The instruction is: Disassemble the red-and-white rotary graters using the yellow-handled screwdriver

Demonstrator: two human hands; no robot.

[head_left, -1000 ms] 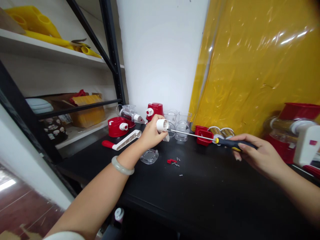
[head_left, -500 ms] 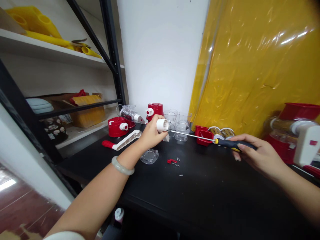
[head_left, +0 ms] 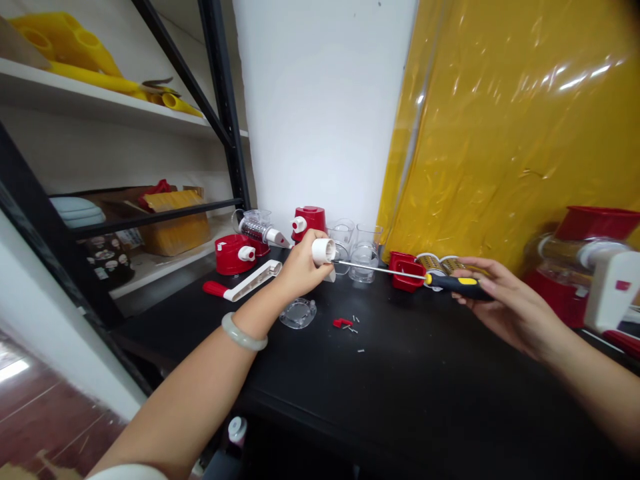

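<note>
My left hand is closed around a white plastic part with a round, hollow end that faces right. In my right hand is a screwdriver with a dark blue and yellow handle, gripped near the handle's rear. Its long metal shaft runs left, and the tip meets the white part's open end; the exact contact is hidden. On the black table below lie a small red plastic piece and several screws. A clear plastic plate rests under my left wrist.
A white crank handle with a red grip and red bases stand at left. Clear plastic cups, a red tray and grater drums line the back. An assembled red grater stands right; a metal shelf rises left.
My right hand's fingers have shifted on the screwdriver handle, and the handle has turned so its yellow patch faces me. My left hand keeps the white part in nearly the same place.
</note>
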